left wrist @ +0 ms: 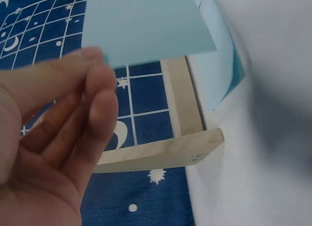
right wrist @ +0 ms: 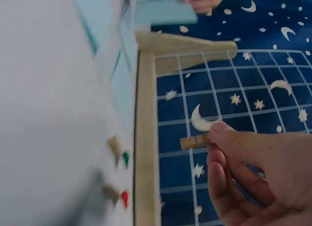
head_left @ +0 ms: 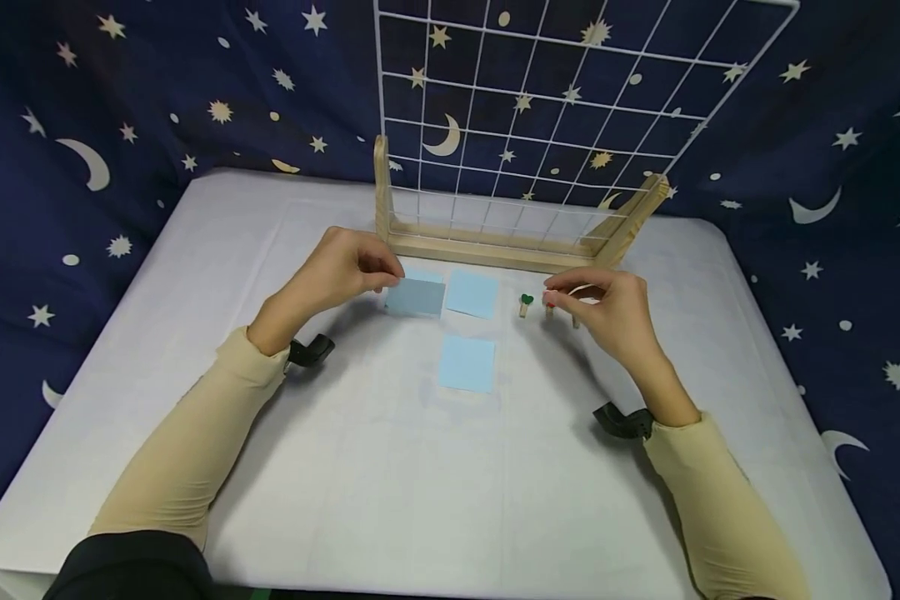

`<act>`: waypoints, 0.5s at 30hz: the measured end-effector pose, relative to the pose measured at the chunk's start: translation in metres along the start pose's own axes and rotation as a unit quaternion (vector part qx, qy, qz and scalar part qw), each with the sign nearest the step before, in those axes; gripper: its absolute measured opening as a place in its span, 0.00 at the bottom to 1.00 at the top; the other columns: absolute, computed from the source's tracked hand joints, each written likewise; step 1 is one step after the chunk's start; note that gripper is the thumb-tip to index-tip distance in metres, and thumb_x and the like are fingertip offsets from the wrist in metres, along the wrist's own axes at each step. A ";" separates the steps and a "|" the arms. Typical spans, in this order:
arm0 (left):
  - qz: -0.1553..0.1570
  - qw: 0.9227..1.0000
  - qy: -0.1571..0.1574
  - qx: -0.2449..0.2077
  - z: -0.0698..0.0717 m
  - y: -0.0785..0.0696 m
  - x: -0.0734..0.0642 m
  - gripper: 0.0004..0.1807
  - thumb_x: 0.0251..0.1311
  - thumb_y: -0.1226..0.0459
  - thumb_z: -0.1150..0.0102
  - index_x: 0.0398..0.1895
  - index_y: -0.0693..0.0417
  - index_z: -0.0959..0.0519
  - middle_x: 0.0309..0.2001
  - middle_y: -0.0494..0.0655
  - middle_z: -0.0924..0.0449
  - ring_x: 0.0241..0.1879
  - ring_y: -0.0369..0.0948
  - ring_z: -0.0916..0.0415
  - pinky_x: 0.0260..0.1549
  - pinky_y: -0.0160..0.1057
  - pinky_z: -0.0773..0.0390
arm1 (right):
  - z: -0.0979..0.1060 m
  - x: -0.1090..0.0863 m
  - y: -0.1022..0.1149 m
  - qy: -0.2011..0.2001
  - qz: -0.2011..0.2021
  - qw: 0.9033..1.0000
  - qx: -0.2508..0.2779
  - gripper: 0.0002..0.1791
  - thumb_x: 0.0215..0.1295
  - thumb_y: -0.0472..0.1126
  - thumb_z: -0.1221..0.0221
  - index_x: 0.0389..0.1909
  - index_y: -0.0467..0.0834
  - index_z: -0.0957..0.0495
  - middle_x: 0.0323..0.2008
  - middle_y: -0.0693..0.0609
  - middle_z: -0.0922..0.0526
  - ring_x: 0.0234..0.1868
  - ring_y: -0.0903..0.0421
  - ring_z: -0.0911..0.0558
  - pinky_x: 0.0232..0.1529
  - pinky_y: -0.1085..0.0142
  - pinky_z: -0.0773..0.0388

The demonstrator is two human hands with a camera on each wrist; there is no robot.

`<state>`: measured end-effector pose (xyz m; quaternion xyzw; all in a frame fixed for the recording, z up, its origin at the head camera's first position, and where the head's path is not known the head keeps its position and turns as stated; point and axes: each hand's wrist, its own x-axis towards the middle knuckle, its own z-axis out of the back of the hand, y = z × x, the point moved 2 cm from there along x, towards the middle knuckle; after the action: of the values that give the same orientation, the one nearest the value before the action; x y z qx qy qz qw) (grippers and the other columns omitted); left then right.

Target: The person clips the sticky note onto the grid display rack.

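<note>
A light blue paper square [head_left: 416, 298] is pinched at its corner between the thumb and fingers of my left hand [head_left: 348, 265]. In the left wrist view this paper [left wrist: 146, 28] is held up off the table. My right hand [head_left: 603, 308] pinches a small wooden clothespin [right wrist: 195, 141] between thumb and fingertips, its far end hidden by the fingers. On the table beside that hand lie a clothespin with a green heart-like top [head_left: 526, 305] and one with a red top [right wrist: 117, 196].
More blue paper squares lie on the white table, one [head_left: 472, 293] by the stand and one [head_left: 467, 364] nearer me. A white wire grid [head_left: 510, 154] stands in a wooden base [head_left: 487, 252] at the back. Behind hangs a dark blue star-patterned cloth [head_left: 217, 75].
</note>
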<state>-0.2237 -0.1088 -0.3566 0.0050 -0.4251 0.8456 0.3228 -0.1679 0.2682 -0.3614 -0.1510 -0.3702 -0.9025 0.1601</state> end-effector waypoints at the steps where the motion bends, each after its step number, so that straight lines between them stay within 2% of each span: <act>1: -0.003 1.000 -0.012 0.015 0.000 -0.001 0.002 0.04 0.59 0.73 0.25 0.33 0.56 0.09 0.33 0.47 0.10 0.27 0.41 0.18 0.28 0.31 0.22 | -0.003 0.004 0.003 -0.004 0.005 1.000 0.001 0.08 0.63 0.38 0.26 0.43 0.47 0.08 0.39 0.52 0.07 0.39 0.69 0.13 0.43 0.78 0.19; 6: -0.004 0.995 -0.068 0.077 0.003 -0.004 0.012 0.04 0.55 0.71 0.21 0.31 0.54 0.08 0.33 0.47 0.12 0.32 0.43 0.22 0.33 0.37 0.25 | -0.014 0.026 0.021 -0.019 0.011 1.000 0.021 0.08 0.66 0.37 0.28 0.45 0.44 0.09 0.40 0.49 0.07 0.39 0.70 0.13 0.44 0.79 0.19; 11: -0.011 0.981 -0.115 0.157 0.006 -0.004 0.021 0.04 0.52 0.70 0.19 0.29 0.54 0.08 0.38 0.50 0.15 0.41 0.50 0.31 0.40 0.45 0.31 | -0.028 0.050 0.039 -0.036 0.017 0.998 0.049 0.07 0.66 0.38 0.27 0.43 0.41 0.08 0.40 0.48 0.07 0.37 0.74 0.14 0.43 0.78 0.18; 15: 0.002 0.975 -0.141 0.172 0.007 -0.004 0.028 0.04 0.52 0.68 0.19 0.31 0.56 0.07 0.35 0.51 0.18 0.39 0.50 0.33 0.38 0.44 0.33 | -0.040 0.065 0.050 -0.049 0.019 0.997 0.062 0.07 0.64 0.39 0.26 0.41 0.42 0.08 0.38 0.49 0.07 0.36 0.72 0.12 0.41 0.77 0.18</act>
<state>-0.2456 -0.0970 -0.3410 0.1791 -0.3143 0.8976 0.2520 -0.2124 0.1946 -0.3319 -0.1921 -0.4296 -0.8663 0.1675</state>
